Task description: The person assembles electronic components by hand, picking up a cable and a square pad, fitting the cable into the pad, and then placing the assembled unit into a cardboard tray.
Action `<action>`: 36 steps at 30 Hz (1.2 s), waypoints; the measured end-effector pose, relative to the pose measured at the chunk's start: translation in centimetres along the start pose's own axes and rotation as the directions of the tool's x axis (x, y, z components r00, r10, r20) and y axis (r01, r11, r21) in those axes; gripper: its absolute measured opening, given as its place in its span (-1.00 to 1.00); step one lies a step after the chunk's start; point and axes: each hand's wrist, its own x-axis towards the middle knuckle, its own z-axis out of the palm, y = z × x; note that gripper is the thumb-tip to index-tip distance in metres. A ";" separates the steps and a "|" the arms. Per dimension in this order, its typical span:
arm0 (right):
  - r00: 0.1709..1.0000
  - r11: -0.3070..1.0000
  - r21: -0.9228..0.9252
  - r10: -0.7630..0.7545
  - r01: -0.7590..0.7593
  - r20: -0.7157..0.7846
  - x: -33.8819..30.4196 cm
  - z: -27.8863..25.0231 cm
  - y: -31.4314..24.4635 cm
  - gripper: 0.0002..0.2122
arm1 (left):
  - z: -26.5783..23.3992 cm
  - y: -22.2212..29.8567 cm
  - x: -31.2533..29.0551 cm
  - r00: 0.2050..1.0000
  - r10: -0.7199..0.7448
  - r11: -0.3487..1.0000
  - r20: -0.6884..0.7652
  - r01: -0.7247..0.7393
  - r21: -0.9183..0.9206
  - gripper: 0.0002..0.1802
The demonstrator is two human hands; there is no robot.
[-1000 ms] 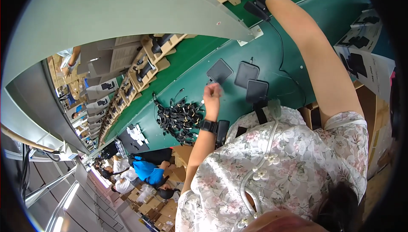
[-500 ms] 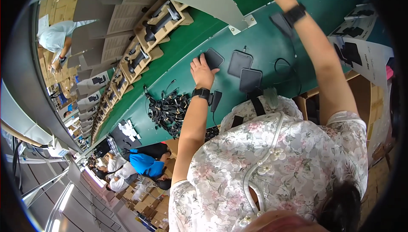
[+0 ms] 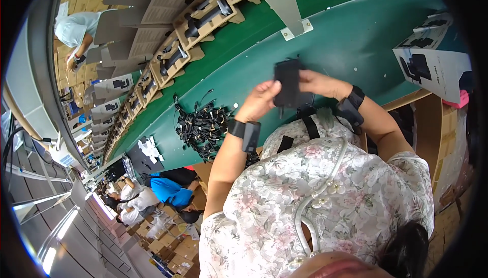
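Clamping black pad (image 3: 288, 85) between left hand (image 3: 258, 103) and right hand (image 3: 321, 84) | above worktop (image 3: 351, 36), toward near edge | probably for steadiness

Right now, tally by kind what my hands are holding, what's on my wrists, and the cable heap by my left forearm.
Black flat bundle: 1 (pieces inside can't be counted)
Black wristbands: 2
Dark boxes at the wristbands: 2
Heap of black cables: 1
Total: 6

Carries on its green worktop (image 3: 345, 44) a heap of black cables (image 3: 203, 128) and a dark sheet (image 3: 138, 159) under white pieces (image 3: 148, 148)
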 end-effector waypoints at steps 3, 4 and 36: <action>0.995 0.991 0.114 0.062 -0.070 0.072 0.3 0.8 -3.2 -0.73 | 0.6 -0.5 0.4 0.988 -0.020 0.999 0.151 0.026 -0.034 -0.70; 0.990 0.978 0.173 0.095 -0.112 0.105 0.4 0.8 -4.2 -0.76 | 0.0 -1.0 0.8 0.976 -0.029 0.999 0.214 0.037 -0.031 -0.70; 0.683 0.368 -0.925 -0.651 -0.097 -0.331 19.6 -19.2 -14.7 -0.75 | -12.4 -9.9 -4.9 0.664 0.495 0.680 -0.560 0.105 0.726 -0.71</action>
